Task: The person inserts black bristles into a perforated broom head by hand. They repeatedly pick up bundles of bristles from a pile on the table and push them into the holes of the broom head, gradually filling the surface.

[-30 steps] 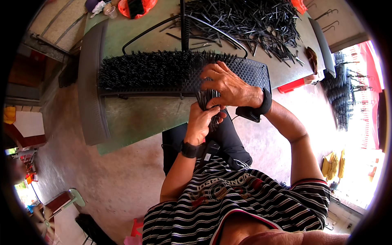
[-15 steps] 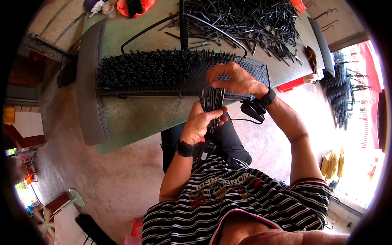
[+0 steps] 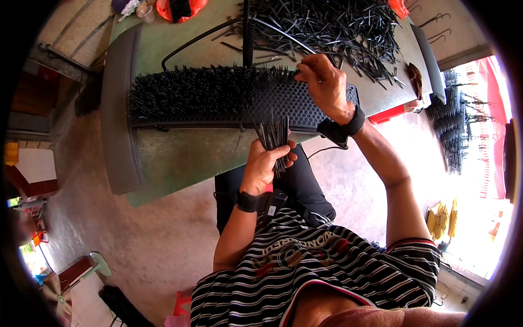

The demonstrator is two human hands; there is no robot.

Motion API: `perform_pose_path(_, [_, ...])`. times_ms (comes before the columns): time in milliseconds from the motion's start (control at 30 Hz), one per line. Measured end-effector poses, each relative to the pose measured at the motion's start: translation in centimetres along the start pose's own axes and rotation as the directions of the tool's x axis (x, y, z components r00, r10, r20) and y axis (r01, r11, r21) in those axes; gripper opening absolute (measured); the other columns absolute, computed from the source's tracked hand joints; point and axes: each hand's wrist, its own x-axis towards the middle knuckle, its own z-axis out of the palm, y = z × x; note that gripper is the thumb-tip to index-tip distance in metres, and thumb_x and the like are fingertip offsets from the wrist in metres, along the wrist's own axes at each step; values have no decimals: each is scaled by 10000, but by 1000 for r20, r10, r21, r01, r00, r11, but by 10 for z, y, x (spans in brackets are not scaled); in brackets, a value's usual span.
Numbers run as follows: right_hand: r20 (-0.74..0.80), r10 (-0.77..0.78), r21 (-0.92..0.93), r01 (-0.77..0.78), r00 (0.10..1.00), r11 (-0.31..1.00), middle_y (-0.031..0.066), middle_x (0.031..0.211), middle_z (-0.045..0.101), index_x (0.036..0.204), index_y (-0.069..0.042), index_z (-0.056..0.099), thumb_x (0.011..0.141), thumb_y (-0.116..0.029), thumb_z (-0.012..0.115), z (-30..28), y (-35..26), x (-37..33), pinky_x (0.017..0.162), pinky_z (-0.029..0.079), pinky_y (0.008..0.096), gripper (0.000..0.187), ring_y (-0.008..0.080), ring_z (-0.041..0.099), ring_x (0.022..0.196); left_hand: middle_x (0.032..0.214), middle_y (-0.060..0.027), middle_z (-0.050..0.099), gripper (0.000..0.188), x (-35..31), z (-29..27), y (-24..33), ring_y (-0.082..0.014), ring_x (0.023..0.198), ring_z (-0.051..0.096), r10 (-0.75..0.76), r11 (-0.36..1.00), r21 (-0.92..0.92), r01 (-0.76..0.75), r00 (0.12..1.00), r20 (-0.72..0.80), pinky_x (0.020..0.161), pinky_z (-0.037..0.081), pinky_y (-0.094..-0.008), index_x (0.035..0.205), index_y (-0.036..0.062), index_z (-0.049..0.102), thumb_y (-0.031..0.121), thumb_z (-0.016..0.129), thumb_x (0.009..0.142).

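Note:
A bundle of thin black strips [image 3: 274,133] stands upright in my left hand [image 3: 264,166], fingers wrapped round it, just in front of the long black perforated panel [image 3: 297,109]. Dense black bristle-like strips [image 3: 190,92] cover the panel's left and middle part; bare holes show on its right. Over the panel's far edge, right of the bristles, is my right hand [image 3: 328,87], its thumb and fingertips pinched together. Whatever sits between those fingertips is too small to make out.
A large heap of loose black strips [image 3: 338,27] lies on the green table [image 3: 169,158] beyond the panel. Curved black rods [image 3: 201,41] rise behind it. A grey curved panel [image 3: 120,120] borders the left side. Red plastic bags [image 3: 190,8] lie far left.
My right hand has moved away from the bundle, up and to the right, to the panel's far edge. My left hand with the bundle has shifted slightly left.

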Motion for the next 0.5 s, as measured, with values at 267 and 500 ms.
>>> perform_pose_path(267, [68, -78, -86, 84, 995, 993, 129, 753, 612, 908, -1, 547, 835, 9, 577, 16, 14, -3, 538, 507, 287, 79, 223, 671, 670, 851, -104, 632, 340, 5, -10, 1, -215, 658, 644, -30, 997, -75, 31, 999, 10, 550, 547, -324, 1126, 7, 549, 25, 645, 801])
perform_pose_path(500, [424, -241, -381, 413, 873, 827, 117, 800, 597, 881, 0, 600, 815, -35, 602, 16, 22, 4, 556, 485, 366, 74, 275, 618, 651, 813, -85, 624, 326, 6, -12, 1, -213, 647, 644, -34, 997, -72, 35, 999, 11, 540, 549, -328, 1098, 12, 556, 59, 676, 799])
